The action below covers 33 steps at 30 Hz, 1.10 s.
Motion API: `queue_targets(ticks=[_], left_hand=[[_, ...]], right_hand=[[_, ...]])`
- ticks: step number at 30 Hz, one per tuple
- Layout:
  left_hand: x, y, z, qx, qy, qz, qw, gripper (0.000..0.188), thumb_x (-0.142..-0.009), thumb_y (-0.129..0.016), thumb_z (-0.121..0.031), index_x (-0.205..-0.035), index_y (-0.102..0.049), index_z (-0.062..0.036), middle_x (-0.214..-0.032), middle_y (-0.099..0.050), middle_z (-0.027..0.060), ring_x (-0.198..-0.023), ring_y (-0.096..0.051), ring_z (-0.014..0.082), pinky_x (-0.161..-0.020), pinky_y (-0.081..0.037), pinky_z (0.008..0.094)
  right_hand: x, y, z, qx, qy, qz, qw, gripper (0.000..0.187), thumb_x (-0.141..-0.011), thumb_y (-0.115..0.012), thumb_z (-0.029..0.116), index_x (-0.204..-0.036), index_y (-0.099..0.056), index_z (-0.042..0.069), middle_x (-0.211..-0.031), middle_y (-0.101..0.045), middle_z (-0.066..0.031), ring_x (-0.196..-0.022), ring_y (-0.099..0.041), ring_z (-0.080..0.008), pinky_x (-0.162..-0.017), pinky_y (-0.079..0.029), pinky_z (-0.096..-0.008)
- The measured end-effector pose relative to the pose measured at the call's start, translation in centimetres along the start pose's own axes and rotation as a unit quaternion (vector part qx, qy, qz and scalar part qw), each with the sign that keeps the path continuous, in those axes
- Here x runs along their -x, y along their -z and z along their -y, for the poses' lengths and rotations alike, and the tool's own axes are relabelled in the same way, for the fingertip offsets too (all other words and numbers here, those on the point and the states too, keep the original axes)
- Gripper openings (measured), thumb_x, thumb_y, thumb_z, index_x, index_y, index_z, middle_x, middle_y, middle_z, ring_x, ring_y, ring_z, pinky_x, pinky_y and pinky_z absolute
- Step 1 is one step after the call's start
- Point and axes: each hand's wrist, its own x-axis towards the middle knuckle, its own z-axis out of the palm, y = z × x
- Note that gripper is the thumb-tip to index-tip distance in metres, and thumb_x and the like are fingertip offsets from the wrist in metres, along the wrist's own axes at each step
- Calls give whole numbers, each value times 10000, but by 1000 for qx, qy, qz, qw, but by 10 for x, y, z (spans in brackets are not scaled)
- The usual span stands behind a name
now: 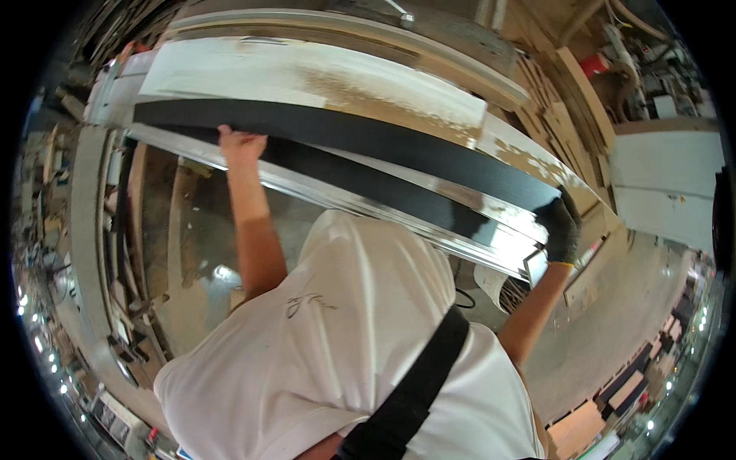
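A long black board [368, 135] runs across the worktable at a slant, from far left to nearer right. My bare left hand [243, 143] grips its near edge toward the left end, with some fingers hidden. At the right end, my right hand [563, 228] wears a dark glove and is closed around the board's end; the glove's fingertips blend into the black. A second black strip [376, 184] lies closer to me, below the first, with a pale gap between them widening to the right. Along the table's near side runs a shiny metal rail [345, 203].
Behind the board lies a white panel [230, 69] with worn brown patches. A long beam [345, 27] borders the far side. Wooden planks [563, 115] are stacked at the far right, and a grey slab [92, 230] stands at the left. White boxes [667, 176] sit farther right.
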Motion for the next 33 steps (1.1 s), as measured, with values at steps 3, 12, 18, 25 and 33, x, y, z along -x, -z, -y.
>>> queue_targets(ticks=[3, 12, 18, 25, 33], left_hand=[[24, -25, 6, -17, -44, -52, 998, 627, -1046, -325, -596, -1339, -574, -100, -1358, -612, 122, -1285, -539, 355, -1114, -384, 602], [5, -13, 19, 181, 100, 374, 904, 290, -924, -518, -370, -853, -609, -104, -690, -509, 14, -665, -486, 151, -748, -419, 328], [31, -22, 21, 272, 110, 429, 854, 219, -974, -514, -271, -980, -646, -96, -790, -576, 13, -768, -536, 140, -869, -412, 320], [33, -29, 25, 190, -20, 421, 887, 559, -966, -533, -497, -1421, -535, -173, -1427, -562, 51, -1243, -533, 216, -1110, -338, 493], [30, -26, 50, 240, 58, 482, 841, 498, -1006, -473, -446, -1385, -520, -125, -1443, -544, 80, -1305, -511, 229, -1137, -328, 477]], right_hand=[[-10, 3, -10, 123, 59, 34, 990, 477, -967, -635, 167, -1380, -541, -53, -947, -673, -116, -830, -699, -230, -718, -601, -338], [-19, 32, -56, -316, 26, -45, 948, 470, -1086, -405, 332, -1320, -611, -20, -1489, -521, -193, -1347, -534, -349, -1194, -338, -519], [-1, -39, -27, -347, 6, -145, 927, 568, -1087, -368, 428, -1428, -532, 5, -1516, -493, -192, -1421, -439, -359, -1223, -265, -533], [30, -59, -35, -410, 61, -147, 898, 853, -1027, -264, 646, -1549, -318, -27, -1643, -240, -231, -1525, -223, -410, -1250, -131, -584], [11, -6, -57, -302, 116, 30, 946, 841, -1008, -264, 674, -1488, -454, 11, -1486, -478, -179, -1366, -446, -329, -1191, -273, -522]])
